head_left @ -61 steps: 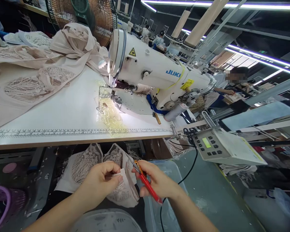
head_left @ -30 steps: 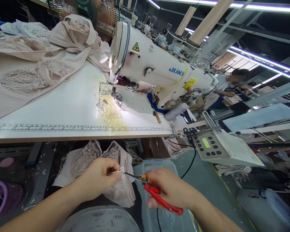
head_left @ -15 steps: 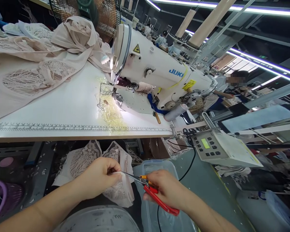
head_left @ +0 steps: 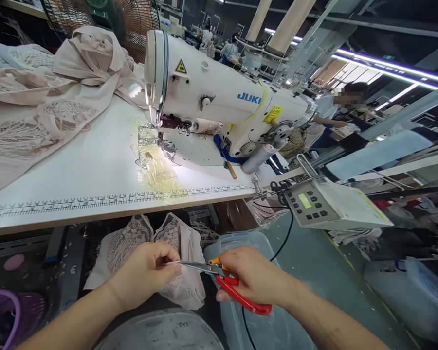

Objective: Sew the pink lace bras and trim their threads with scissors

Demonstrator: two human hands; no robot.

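Observation:
Between finger and thumb, my left hand (head_left: 151, 270) pinches the edge of a pale beige lace garment (head_left: 184, 287) that hangs over my lap below the table edge. My right hand (head_left: 250, 274) is closed around scissors (head_left: 241, 296) with red and orange handles. Their metal blades point left and reach the pinched fabric at my left fingertips. The blade tips are partly hidden there, so I cannot tell whether they touch the cloth. More lace panels of the garment spread behind my left hand.
A white sewing machine (head_left: 211, 87) stands on the white table (head_left: 83, 170) with a printed ruler edge. Beige lace fabric (head_left: 87, 63) is heaped at left. A control box (head_left: 336, 201) juts out at right. Below are a clear plastic bin (head_left: 237, 321) and a purple basket (head_left: 25, 311). Another person (head_left: 343, 107) sits farther back.
The scissors have moved slightly left and up, their blades now more level and nearer my left fingertips. My view has shifted and tilted a little. Both hands keep their grip.

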